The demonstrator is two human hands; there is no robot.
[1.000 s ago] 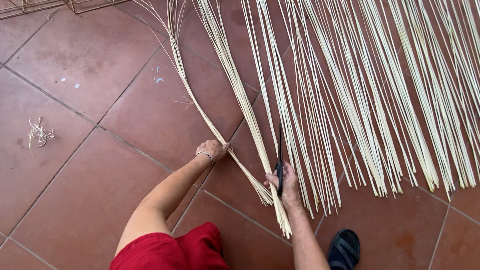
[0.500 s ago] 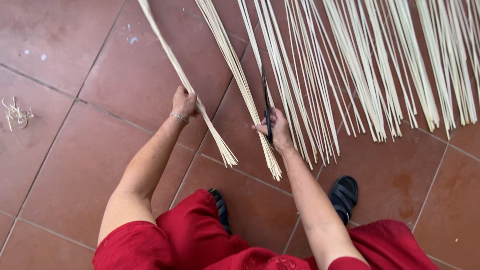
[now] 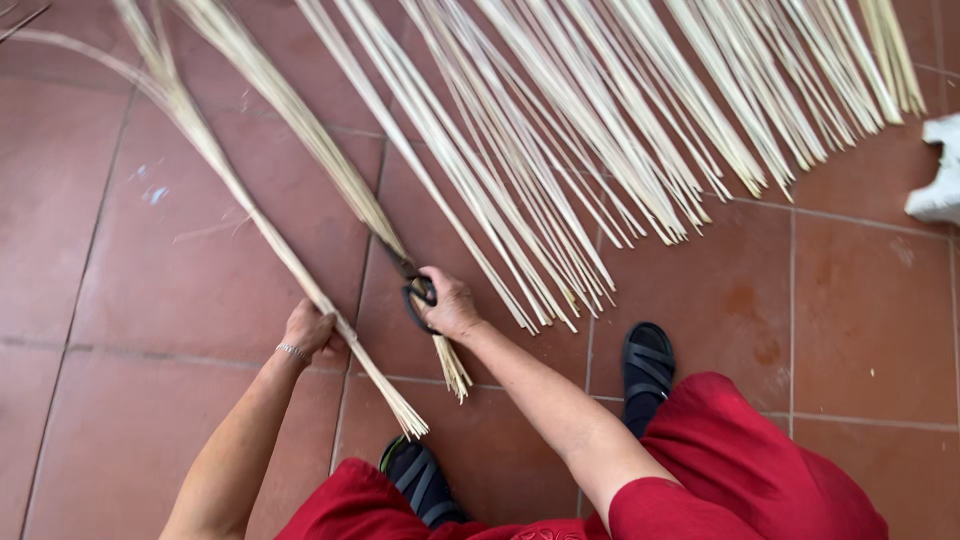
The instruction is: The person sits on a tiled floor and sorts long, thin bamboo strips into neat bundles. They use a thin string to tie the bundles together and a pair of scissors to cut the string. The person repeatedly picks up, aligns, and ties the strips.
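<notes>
We see two thin bundles of pale reed strips pulled aside from the many strips fanned across the tiled floor point(image 3: 160, 260). Our left hand point(image 3: 308, 330) has its grip closed around the left bundle point(image 3: 250, 215) near its cut end. Our right hand point(image 3: 448, 305) holds one pair of black scissors point(image 3: 415, 290) against the second bundle point(image 3: 330, 165). Two black sandals point(image 3: 648, 362) show below, and one white shoe point(image 3: 940, 170) sits at the right edge.

Craft workspace: terracotta-tiled floor point(image 3: 130, 420) spread with cane strips point(image 3: 560, 130).
</notes>
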